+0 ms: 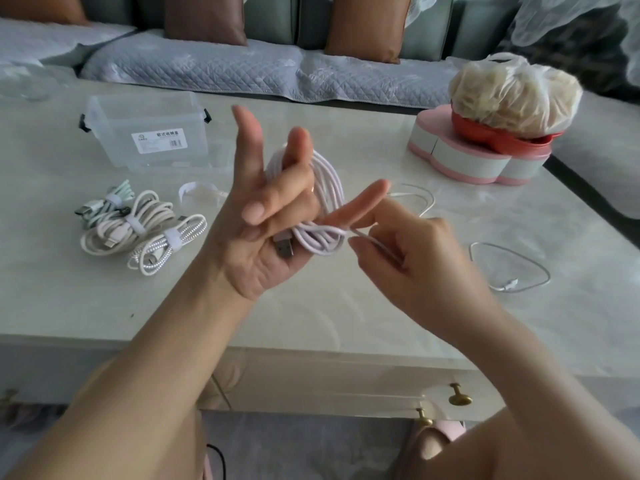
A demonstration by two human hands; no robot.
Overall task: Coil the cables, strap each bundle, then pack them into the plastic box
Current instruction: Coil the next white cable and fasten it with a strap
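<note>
Head view: the left hand (263,237) is being held up with its palm facing the camera, fingers straight and splayed, none of them closing into a grip. A smooth, pale lilac cable (325,178) is being carried on these fingers as a round coil of several loops wound about the middle ones, and its flat metal USB plug (284,250) is lying against the palm. Just beside the left little finger, a single strand of the same cable is being pinched between the thumb and fingertips of the right hand (415,261), whose other fingers are curled. The thin loose tail is trailing over the glossy, marble-patterned table (311,323) on the far side of the right hand, ending in a small white connector (509,284). Well to the outer side of the left hand, three coiled bundles (138,226) are lying touching one another, one mint green, one smooth cream, one braided silver-white, each bound by a white band. Beyond them the clear rectangular plastic box (114,133), with black clips, is standing open-topped. A loose white strap (197,190) is lying curled just beside the left hand. Beyond the right hand, a pink heart-shaped box (467,161) is bearing a red dish (485,133) and a crinkled translucent bag (512,95).
</note>
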